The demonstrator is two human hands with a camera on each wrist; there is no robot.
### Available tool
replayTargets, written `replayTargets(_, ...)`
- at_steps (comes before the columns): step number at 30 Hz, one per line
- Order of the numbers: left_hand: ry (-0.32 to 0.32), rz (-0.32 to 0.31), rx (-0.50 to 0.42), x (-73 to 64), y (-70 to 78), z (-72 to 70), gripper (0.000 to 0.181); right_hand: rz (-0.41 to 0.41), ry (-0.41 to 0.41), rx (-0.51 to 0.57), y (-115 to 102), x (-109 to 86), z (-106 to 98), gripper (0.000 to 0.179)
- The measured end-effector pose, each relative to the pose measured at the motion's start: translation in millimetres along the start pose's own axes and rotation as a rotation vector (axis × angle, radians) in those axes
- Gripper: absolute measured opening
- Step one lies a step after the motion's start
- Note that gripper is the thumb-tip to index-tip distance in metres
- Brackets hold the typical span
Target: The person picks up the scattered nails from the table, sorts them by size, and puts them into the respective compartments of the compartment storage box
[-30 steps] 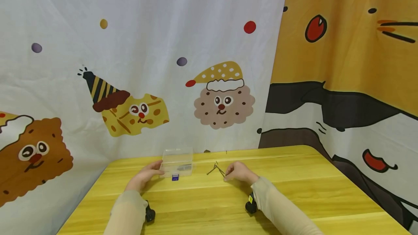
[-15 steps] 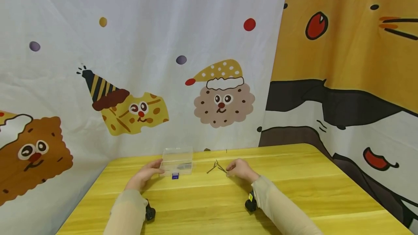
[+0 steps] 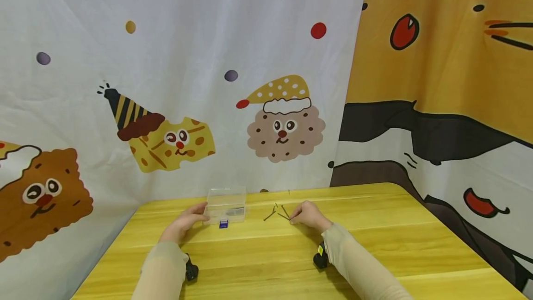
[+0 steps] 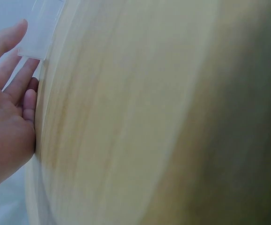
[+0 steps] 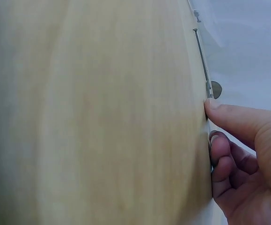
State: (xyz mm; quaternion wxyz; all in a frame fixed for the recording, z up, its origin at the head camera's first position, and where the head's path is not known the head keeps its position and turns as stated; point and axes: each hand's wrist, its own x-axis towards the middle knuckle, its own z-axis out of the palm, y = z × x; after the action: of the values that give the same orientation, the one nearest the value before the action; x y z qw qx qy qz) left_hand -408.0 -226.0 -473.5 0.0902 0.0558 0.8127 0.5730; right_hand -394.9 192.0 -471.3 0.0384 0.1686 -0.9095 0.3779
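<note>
A clear plastic box (image 3: 225,215) with a raised lid (image 3: 226,194) and a blue latch (image 3: 223,224) stands on the table. A greyish item (image 3: 235,212) shows inside, too faint to name. My left hand (image 3: 187,221) rests at the box's left side, fingers extended and thumb apart; the left wrist view shows the box corner (image 4: 37,44) at its fingertips. Right of the box lie several thin dark nails (image 3: 269,216). My right hand (image 3: 309,215) pinches the end of a nail (image 3: 285,210) at the table surface; in the right wrist view the nail (image 5: 201,51) runs up to the thumb.
The yellow wooden table (image 3: 250,258) ends at the back against a printed curtain (image 3: 179,73). Another curtain with a large cartoon print (image 3: 449,82) hangs at the right. A black camera (image 3: 320,257) sits on my right wrist, another (image 3: 191,270) on my left.
My right hand has shifted slightly right and away from me. The nails by its fingertips, earlier lying nearly together, now spread apart. The left hand and box have stayed put.
</note>
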Motion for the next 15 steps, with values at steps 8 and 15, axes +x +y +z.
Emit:
replayTargets(8, 0.001, -0.003, -0.013, -1.8, 0.3, 0.2, 0.073, -0.014, 0.012, 0.010, 1.7, 1.0, 1.9, 0.004)
replayTargets(15, -0.007, 0.013, -0.018, -3.4, 2.9, 1.3, 0.073, 0.010, -0.007, 0.022, 3.8, 4.2, 1.1, 0.005)
